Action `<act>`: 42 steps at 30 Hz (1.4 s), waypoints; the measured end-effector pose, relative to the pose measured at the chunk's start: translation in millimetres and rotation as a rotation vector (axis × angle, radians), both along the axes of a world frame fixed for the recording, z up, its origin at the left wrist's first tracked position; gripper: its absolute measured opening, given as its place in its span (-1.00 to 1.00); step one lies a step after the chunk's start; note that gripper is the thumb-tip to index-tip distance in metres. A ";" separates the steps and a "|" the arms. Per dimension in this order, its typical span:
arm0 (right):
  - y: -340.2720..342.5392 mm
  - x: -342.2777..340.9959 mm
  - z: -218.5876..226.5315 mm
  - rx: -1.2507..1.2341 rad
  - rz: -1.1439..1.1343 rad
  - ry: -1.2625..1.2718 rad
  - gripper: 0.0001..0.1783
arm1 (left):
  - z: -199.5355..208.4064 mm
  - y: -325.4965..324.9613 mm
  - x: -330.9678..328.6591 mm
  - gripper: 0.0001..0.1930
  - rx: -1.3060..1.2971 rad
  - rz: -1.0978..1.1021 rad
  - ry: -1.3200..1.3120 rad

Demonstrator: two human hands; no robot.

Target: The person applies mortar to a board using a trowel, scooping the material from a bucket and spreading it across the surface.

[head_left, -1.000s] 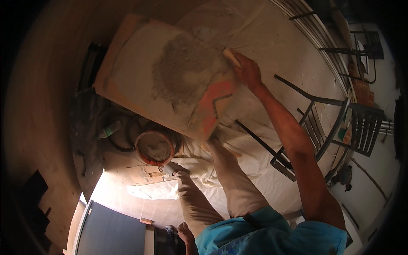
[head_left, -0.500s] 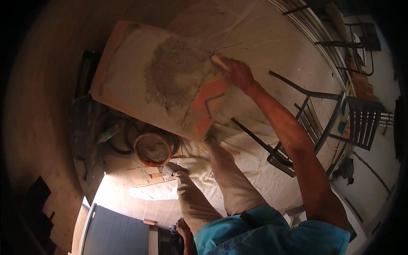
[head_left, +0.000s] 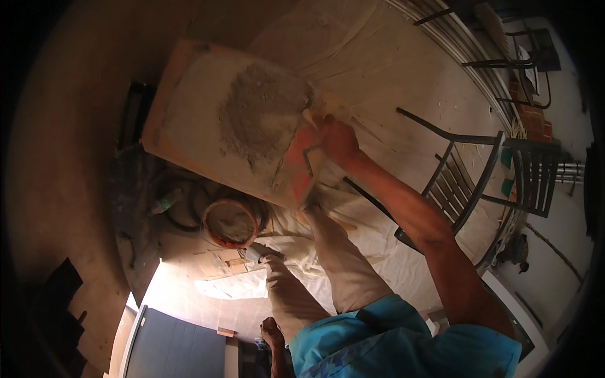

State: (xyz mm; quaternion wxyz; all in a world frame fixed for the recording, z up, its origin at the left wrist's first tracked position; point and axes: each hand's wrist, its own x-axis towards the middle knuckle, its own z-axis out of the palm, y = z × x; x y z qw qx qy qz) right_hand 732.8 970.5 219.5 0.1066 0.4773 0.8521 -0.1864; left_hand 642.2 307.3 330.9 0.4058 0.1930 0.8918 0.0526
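Large tile, long axis slanting upper-left to lower-right, right hand fingers gripping trowel.

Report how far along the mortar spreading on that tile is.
Done: a grey mortar patch already covers the middle of the large tile. In hand: the right hand presses an orange trowel at the patch's edge. Left: the tile's left side and corners are bare; the orange bucket holds more mortar. The left hand hangs low, empty as far as visible.
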 end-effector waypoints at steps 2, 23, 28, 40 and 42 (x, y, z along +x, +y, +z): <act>-11.1 -0.5 10.0 0.053 0.043 0.009 -0.31 | -4.3 -2.5 -1.5 -0.59 0.020 0.036 -0.012; 27.8 62.2 -29.1 0.124 -0.323 0.456 -0.34 | -6.6 -7.5 -11.1 -0.61 0.084 0.051 -0.049; 25.9 40.0 3.8 -0.006 -0.268 0.377 -0.34 | -3.8 -4.0 -17.7 -0.57 0.052 -0.021 -0.063; 2.9 17.5 -3.5 -0.026 -0.206 0.158 -0.30 | -17.0 22.8 -24.8 -0.62 0.051 0.035 -0.074; -5.6 8.2 2.6 -0.032 -0.197 0.136 -0.27 | -19.8 23.2 -26.1 -0.61 0.107 0.037 -0.050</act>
